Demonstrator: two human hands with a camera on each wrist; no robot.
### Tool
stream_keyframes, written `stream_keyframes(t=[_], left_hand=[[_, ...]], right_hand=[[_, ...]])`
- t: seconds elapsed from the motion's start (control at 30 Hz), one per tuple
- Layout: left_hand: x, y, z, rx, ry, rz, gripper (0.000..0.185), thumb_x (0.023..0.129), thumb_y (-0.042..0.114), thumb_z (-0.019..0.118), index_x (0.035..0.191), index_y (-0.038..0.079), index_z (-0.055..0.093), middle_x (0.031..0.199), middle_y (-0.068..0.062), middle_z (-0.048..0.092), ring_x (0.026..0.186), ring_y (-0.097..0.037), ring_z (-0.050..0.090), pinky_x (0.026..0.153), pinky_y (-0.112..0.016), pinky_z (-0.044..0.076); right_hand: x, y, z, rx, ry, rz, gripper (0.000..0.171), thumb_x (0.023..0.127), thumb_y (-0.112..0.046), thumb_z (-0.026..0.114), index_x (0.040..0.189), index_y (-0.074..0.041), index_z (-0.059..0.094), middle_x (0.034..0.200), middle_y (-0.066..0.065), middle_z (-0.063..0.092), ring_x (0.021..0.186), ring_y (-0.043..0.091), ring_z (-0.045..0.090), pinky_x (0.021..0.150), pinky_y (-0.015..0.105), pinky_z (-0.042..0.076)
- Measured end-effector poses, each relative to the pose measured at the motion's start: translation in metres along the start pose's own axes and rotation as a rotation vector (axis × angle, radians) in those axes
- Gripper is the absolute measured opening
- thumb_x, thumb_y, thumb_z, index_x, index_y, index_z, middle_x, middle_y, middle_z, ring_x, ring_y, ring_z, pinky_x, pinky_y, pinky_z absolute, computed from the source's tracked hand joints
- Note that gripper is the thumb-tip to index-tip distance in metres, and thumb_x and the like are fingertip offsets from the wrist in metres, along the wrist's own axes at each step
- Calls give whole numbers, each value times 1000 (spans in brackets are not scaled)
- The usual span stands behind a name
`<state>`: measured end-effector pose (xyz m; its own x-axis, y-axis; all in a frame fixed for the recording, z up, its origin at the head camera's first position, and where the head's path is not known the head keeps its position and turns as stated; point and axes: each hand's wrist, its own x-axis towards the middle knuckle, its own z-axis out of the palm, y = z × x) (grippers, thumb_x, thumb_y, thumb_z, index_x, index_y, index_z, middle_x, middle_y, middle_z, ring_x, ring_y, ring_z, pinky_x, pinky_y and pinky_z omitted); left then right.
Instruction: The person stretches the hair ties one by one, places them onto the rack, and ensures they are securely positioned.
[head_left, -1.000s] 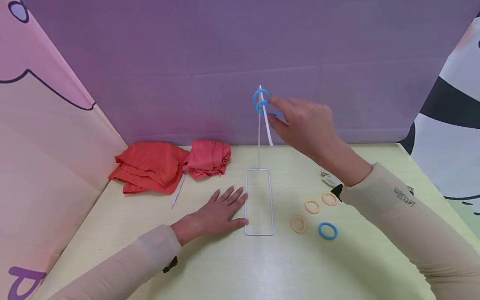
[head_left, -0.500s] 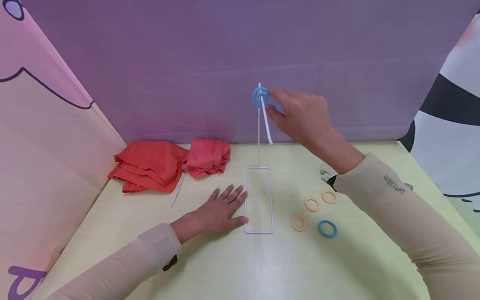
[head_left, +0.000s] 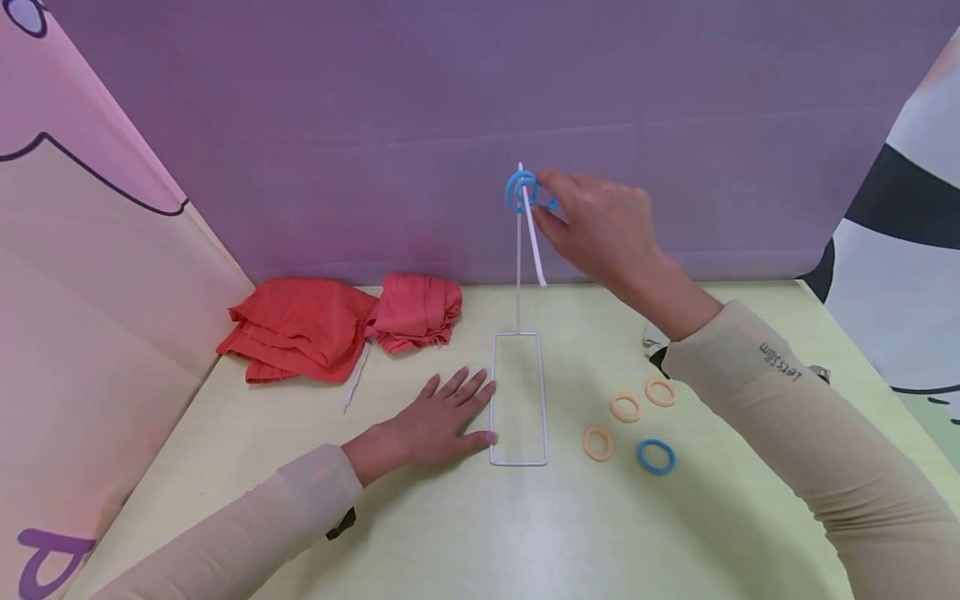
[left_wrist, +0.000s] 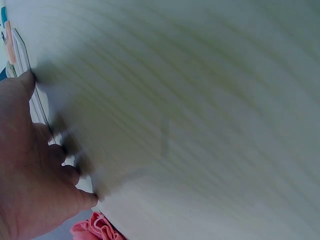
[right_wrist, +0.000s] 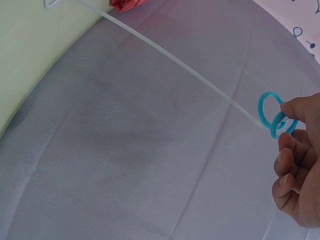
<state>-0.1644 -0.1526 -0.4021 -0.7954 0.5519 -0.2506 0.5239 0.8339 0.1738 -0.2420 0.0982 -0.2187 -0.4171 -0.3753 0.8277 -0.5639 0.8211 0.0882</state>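
A white wire stand [head_left: 518,250] rises from a rectangular base [head_left: 517,398] on the pale green table [head_left: 465,533]. At its top hang blue hair ties [head_left: 520,191]. My right hand [head_left: 592,229] pinches one blue tie [right_wrist: 281,125] between thumb and forefinger at the stand's tip, beside another blue ring [right_wrist: 269,107] on the wire [right_wrist: 175,60]. My left hand [head_left: 438,421] lies flat on the table with straight fingers, its thumb touching the base's left edge [left_wrist: 22,60].
Three orange hair ties [head_left: 624,407] and one blue tie [head_left: 656,457] lie right of the base. Red cloths [head_left: 300,329] sit at the back left. A small white item [head_left: 651,337] lies half-hidden behind my right forearm. A purple backdrop [head_left: 375,125] closes the rear.
My right hand has lifted the blue tie slightly up and left, closer to the stand's tip. The left hand stays put.
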Motion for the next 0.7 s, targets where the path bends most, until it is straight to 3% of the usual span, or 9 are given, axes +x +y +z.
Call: stream_keyframes(t=[0.43, 0.53, 0.7], left_hand=[[-5, 0, -4, 21, 3, -11, 83, 99, 64, 43, 163, 24, 9, 171, 1, 4, 159, -28, 0, 125, -59, 6], [-6, 1, -5, 14, -5, -6, 83, 99, 63, 43, 163, 23, 10, 171, 0, 4, 158, -29, 1, 125, -59, 6], [-7, 4, -7, -6, -4, 0, 82, 99, 62, 45, 163, 22, 11, 171, -1, 5, 158, -31, 1, 125, -60, 6]], right_hand=[[-1, -5, -7, 8, -74, 9, 33, 93, -28, 68, 121, -10, 68, 91, 8, 77, 64, 31, 67, 41, 43, 43], [-7, -5, -14, 8, -124, 26, 36, 93, -30, 68, 124, -13, 65, 91, 7, 75, 67, 31, 68, 42, 45, 44], [-32, 1, -28, 7, -278, 59, 38, 92, -32, 69, 127, -17, 62, 73, 4, 67, 65, 26, 63, 43, 45, 43]])
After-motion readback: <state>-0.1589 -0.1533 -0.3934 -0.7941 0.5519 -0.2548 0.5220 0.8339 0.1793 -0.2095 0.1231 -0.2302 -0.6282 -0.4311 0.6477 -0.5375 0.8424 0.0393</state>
